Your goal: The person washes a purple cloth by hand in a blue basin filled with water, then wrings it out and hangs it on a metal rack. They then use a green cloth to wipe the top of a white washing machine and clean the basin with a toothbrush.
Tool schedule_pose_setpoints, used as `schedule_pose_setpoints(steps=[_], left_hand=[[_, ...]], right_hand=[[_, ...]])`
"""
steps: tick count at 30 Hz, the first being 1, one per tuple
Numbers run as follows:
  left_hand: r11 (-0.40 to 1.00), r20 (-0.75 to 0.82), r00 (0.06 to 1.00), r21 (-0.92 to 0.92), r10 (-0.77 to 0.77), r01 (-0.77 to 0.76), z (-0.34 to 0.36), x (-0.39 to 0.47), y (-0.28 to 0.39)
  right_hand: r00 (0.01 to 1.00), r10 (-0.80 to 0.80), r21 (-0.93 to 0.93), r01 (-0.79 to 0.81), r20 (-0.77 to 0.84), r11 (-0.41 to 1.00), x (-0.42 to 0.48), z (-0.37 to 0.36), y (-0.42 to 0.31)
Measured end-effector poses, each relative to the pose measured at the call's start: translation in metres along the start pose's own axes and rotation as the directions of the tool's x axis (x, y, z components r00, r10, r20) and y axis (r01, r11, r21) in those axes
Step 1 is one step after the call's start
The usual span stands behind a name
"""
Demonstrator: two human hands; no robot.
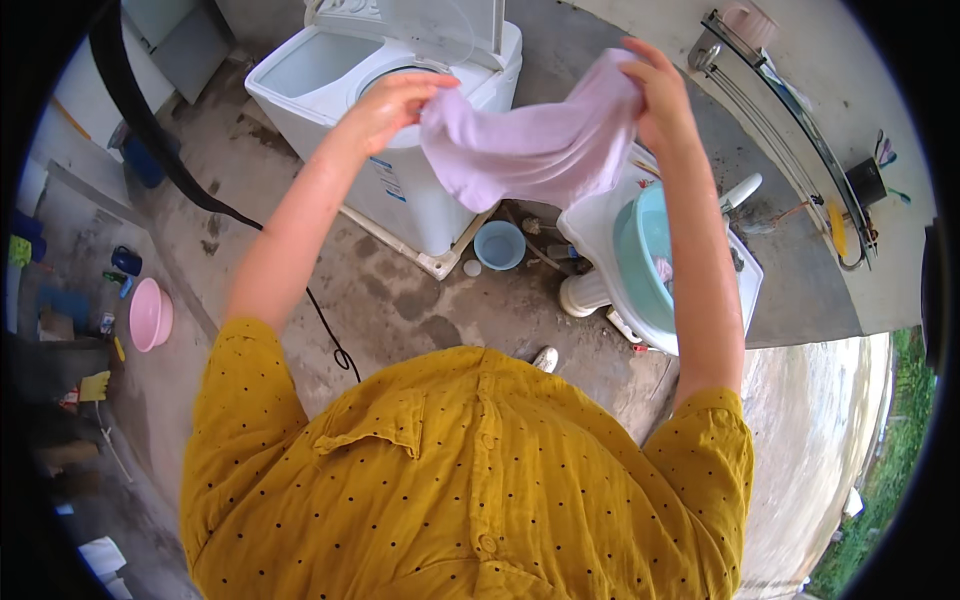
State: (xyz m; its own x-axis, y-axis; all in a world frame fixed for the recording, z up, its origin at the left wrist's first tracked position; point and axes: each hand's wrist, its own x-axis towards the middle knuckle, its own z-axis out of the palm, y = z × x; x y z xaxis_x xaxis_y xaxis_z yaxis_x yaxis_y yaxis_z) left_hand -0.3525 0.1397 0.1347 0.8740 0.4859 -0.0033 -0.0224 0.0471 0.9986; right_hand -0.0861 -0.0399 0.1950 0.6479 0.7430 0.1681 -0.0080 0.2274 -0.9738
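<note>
A pale lilac garment (525, 150) hangs stretched between my two raised hands, sagging in folds at its middle. My left hand (397, 105) pinches one end of it, over the front rim of a white twin-tub washing machine (360, 165). The machine's round spin opening lies partly hidden behind that hand, with its lid (450, 30) standing raised. My right hand (660, 94) grips the other end, higher up. Beneath my right forearm, a turquoise basin (628, 247) with water and some cloth in it sits in a white pedestal sink (592, 217).
On the floor by the machine stands a small blue basin (499, 245). A pink basin (151, 315) is off to the left. A black cable (322, 322) runs along the floor. Up on the right wall, a glass shelf (795, 127) carries a black cup of toothbrushes (866, 182).
</note>
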Motion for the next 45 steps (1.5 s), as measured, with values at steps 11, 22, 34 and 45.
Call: schedule_pose_setpoints(steps=[11, 22, 34, 45], left_hand=[[0.903, -0.127, 0.895, 0.116, 0.427, -0.414, 0.083, -0.029, -0.037], [0.87, -0.006, 0.966, 0.436, 0.259, -0.23, 0.09, -0.059, -0.022], [0.955, 0.222, 0.93, 0.099, -0.294, 0.278, 0.014, -0.072, -0.047], [0.832, 0.358, 0.933, -0.521, 0.014, 0.187, 0.0, -0.092, -0.072]], right_hand=[[0.416, 0.277, -0.464, 0.465, 0.866, 0.754, -0.18, 0.076, -0.015], [0.731, 0.476, 0.065, -0.574, 0.489, 0.816, -0.105, 0.025, 0.064], [0.897, 0.24, -0.136, -0.203, 0.37, 0.97, -0.084, 0.006, 0.018], [0.91, 0.151, -0.003, -0.162, 0.386, 0.987, -0.069, -0.019, -0.002]])
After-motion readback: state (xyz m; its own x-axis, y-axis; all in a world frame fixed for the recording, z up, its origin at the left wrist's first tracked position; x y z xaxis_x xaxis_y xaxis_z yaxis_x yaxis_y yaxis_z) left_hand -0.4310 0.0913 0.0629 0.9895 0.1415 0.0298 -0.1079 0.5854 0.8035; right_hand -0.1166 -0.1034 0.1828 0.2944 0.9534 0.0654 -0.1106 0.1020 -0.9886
